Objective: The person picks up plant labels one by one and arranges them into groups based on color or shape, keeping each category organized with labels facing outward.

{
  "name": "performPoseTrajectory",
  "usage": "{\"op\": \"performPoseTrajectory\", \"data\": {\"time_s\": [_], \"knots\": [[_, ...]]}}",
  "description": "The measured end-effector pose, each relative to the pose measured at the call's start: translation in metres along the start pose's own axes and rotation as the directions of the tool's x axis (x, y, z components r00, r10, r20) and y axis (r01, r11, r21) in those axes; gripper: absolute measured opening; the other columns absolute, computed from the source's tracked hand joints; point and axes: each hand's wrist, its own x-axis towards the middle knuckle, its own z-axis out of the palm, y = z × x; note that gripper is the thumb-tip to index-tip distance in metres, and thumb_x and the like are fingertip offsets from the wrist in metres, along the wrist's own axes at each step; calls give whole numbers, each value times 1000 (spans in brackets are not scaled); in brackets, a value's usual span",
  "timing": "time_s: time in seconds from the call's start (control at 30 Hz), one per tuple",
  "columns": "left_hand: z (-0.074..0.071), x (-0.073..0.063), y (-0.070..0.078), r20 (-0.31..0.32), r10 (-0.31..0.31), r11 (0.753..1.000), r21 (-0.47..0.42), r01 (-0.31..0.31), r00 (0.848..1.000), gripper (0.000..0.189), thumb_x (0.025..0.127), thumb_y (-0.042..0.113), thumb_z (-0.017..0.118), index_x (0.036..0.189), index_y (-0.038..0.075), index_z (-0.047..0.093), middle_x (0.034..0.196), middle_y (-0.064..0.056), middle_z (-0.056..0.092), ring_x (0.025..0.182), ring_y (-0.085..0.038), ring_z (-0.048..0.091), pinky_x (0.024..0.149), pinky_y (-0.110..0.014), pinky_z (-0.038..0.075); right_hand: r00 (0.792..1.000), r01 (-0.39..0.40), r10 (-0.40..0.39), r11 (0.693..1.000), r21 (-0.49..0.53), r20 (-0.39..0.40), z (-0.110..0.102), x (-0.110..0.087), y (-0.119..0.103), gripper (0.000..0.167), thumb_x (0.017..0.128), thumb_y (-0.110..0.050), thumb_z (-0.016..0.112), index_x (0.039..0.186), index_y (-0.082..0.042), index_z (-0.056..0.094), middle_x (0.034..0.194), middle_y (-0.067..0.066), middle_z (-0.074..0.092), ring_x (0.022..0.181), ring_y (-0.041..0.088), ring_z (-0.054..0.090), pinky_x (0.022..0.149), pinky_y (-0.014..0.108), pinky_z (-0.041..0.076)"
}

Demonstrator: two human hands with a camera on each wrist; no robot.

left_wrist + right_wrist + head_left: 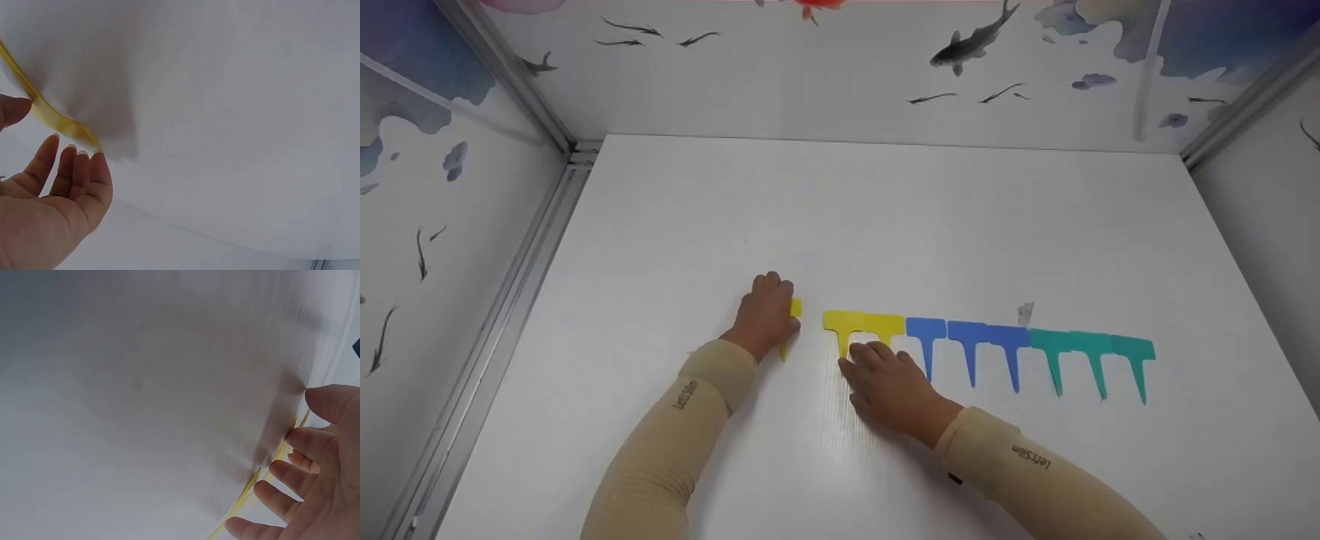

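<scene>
My left hand [765, 311] holds a yellow T-shaped plant label [796, 308], mostly covered by the hand in the head view. In the left wrist view the label [59, 121] spans from the thumb to the fingertips, its stem running off past the thumb. To the right, two more yellow labels [844, 321] begin a row on the white table. My right hand [896, 386] lies low over their stems with fingers loosely extended. The right wrist view has its fingertips right at the yellow labels [244, 492], thumb apart from them.
Beyond the yellow ones the row continues with blue labels [926, 328], then green labels [1132, 348], heads side by side and stems toward me. Behind the row sits a small greyish clear scrap [1025, 313]. Printed panels [847, 90] wall the table [885, 210] at back and sides.
</scene>
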Motion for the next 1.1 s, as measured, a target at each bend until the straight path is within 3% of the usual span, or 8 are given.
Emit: {"op": "performPoseTrajectory", "data": {"time_s": [0.3,0.47,0.87,1.1], "knots": [[2,-4,4,9,-30,999,-28,30,1000,39,83,12,66,119,-2,56,109,-13,50,101,-26,43,91,-37,47,1000,10,-10,1000,1,-20,0,-1,0,49,97,-35,53,143,-18,48,143,6,46,131,27,43,97,48,47],[3,-5,8,24,-33,998,-48,34,999,43,84,13,67,123,-2,56,114,-13,50,103,-25,43,98,-36,44,1000,10,-9,1000,13,-18,1,-1,0,49,97,-35,53,143,-18,48,143,6,45,131,26,42,97,48,47],[9,-5,14,35,4,998,-62,-2,999,44,85,15,68,124,0,56,118,-12,50,106,-24,43,103,-35,41,1000,-19,18,998,57,17,2,1,0,51,97,-36,53,144,-20,46,145,5,44,133,27,40,100,50,44],[10,-6,17,33,23,997,-69,-21,999,42,84,14,68,122,0,57,116,-11,50,105,-24,43,101,-35,42,1000,-3,4,998,62,-14,0,-1,0,49,96,-34,55,142,-18,49,143,6,45,132,27,42,97,50,46]]}}
